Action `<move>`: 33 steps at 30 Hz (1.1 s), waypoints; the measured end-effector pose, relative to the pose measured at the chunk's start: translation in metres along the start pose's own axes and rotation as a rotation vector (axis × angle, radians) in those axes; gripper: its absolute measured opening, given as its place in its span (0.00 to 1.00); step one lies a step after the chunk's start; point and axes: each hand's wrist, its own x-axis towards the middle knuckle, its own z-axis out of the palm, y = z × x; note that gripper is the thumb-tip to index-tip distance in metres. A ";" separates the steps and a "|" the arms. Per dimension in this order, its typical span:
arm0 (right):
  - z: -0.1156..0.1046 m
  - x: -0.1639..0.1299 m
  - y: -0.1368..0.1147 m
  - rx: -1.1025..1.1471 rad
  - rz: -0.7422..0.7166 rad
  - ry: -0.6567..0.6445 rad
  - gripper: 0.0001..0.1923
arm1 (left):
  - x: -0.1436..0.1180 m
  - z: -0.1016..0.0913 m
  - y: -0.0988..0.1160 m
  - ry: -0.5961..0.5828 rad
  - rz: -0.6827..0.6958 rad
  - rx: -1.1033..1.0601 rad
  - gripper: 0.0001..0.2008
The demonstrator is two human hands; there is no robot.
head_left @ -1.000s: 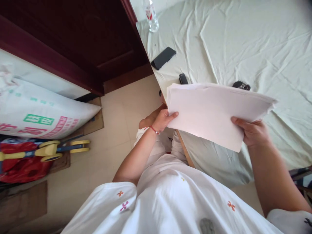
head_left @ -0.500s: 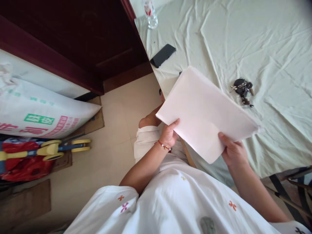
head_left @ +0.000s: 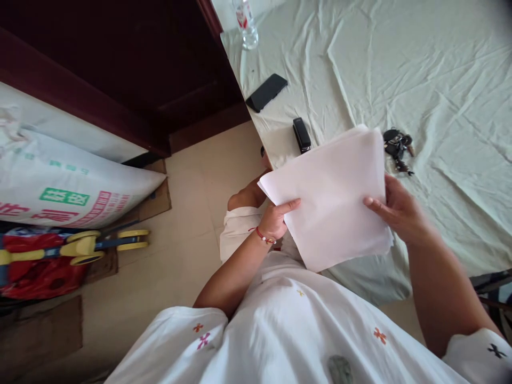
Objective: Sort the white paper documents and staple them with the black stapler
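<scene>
Paper stack, white sheets, is being held up in front of me over the near edge of the tabletop, both of my hands gripping it. I'm pinching its left edge with my left hand, thumb lying on the top sheet, fingers under the stack. I'm clasping its right edge with my right hand, thumb on top, fingers curled behind. Sheets are fanning a little at the far edge, not squared. A red bead bracelet is sitting on my left wrist.

Tabletop is wearing a wrinkled pale green cloth. A black stapler is lying on it just beyond the stack's far left corner. A bunch of keys is lying just beyond the stack's far right corner, near my right hand, not touching it. A dark phone is lying farther back near the tabletop's left edge, and a clear plastic bottle with a red label is standing at the far corner.

Off to the left, a big printed sack is lying on the tiled floor beside a dark wooden door, with a red and yellow toy in front of it.
</scene>
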 end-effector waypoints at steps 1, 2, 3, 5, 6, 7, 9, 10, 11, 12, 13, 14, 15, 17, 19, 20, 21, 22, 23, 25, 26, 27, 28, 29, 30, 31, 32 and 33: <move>0.001 0.002 -0.006 0.043 0.063 -0.068 0.35 | 0.000 0.000 0.000 -0.018 -0.009 -0.005 0.36; 0.002 0.003 -0.012 0.088 0.138 -0.139 0.31 | 0.001 0.000 0.001 -0.031 -0.020 -0.012 0.36; 0.003 0.003 -0.016 0.135 0.216 -0.217 0.29 | 0.002 0.000 0.001 -0.039 -0.033 -0.020 0.36; 0.006 0.003 -0.021 0.205 0.331 -0.333 0.25 | 0.005 -0.002 0.002 -0.041 -0.050 -0.037 0.35; 0.009 0.003 -0.022 0.234 0.364 -0.368 0.25 | 0.007 -0.004 0.002 -0.039 -0.050 -0.039 0.35; 0.011 0.002 -0.023 0.258 0.384 -0.381 0.24 | 0.009 -0.005 0.002 -0.038 -0.049 -0.030 0.35; 0.017 0.003 -0.024 0.283 0.410 -0.371 0.26 | 0.013 -0.008 0.001 -0.039 -0.046 0.014 0.35; 0.020 0.005 -0.024 0.277 0.421 -0.367 0.26 | 0.014 -0.009 0.000 -0.036 -0.044 0.039 0.36; 0.023 0.008 -0.024 0.265 0.420 -0.361 0.27 | 0.016 -0.010 -0.001 -0.029 -0.044 0.060 0.35; 0.025 0.011 -0.024 0.251 0.395 -0.340 0.27 | 0.017 -0.010 -0.002 -0.020 -0.041 0.073 0.35; 0.026 0.016 -0.023 0.237 0.337 -0.295 0.27 | 0.018 -0.011 -0.002 -0.015 -0.036 0.080 0.34; 0.026 0.021 -0.023 0.224 0.248 -0.222 0.26 | 0.019 -0.011 -0.002 -0.014 -0.030 0.085 0.33; 0.025 0.027 -0.022 0.209 0.140 -0.136 0.24 | 0.019 -0.011 -0.001 -0.020 -0.025 0.092 0.33; 0.023 0.037 -0.021 0.156 -0.072 0.026 0.19 | 0.020 -0.009 0.000 -0.051 -0.016 0.110 0.33; 0.020 0.042 -0.022 0.051 -0.200 0.119 0.14 | 0.020 -0.008 0.001 -0.082 -0.011 0.124 0.36; 0.018 0.043 -0.024 -0.027 -0.240 0.150 0.12 | 0.020 -0.008 0.002 -0.095 -0.016 0.131 0.37; 0.017 0.042 -0.026 -0.123 -0.279 0.182 0.12 | 0.020 -0.008 0.002 -0.106 -0.024 0.138 0.39; 0.016 0.041 -0.029 -0.230 -0.323 0.216 0.11 | 0.020 -0.008 0.002 -0.118 -0.034 0.143 0.39; 0.016 0.039 -0.032 -0.336 -0.372 0.243 0.12 | 0.020 -0.008 0.001 -0.130 -0.043 0.147 0.39; 0.015 0.036 -0.038 -0.484 -0.479 0.288 0.12 | 0.020 -0.009 0.002 -0.155 -0.054 0.154 0.39; 0.014 0.034 -0.041 -0.518 -0.529 0.304 0.12 | 0.020 -0.010 0.002 -0.168 -0.059 0.157 0.39; 0.013 0.034 -0.044 -0.535 -0.573 0.312 0.12 | 0.020 -0.011 0.003 -0.180 -0.064 0.161 0.39; 0.013 0.034 -0.046 -0.548 -0.614 0.310 0.13 | 0.021 -0.011 0.003 -0.191 -0.067 0.166 0.38; 0.012 0.034 -0.047 -0.563 -0.653 0.298 0.12 | 0.021 -0.011 0.004 -0.198 -0.066 0.166 0.37; 0.011 0.035 -0.048 -0.577 -0.692 0.279 0.12 | 0.022 -0.010 0.006 -0.197 -0.055 0.159 0.35; 0.010 0.035 -0.049 -0.587 -0.725 0.252 0.11 | 0.023 -0.010 0.007 -0.189 -0.033 0.141 0.33; 0.009 0.036 -0.048 -0.588 -0.747 0.231 0.11 | 0.024 -0.008 0.008 -0.175 -0.001 0.113 0.32; 0.008 0.037 -0.047 -0.580 -0.752 0.220 0.11 | 0.024 -0.007 0.009 -0.159 0.037 0.079 0.31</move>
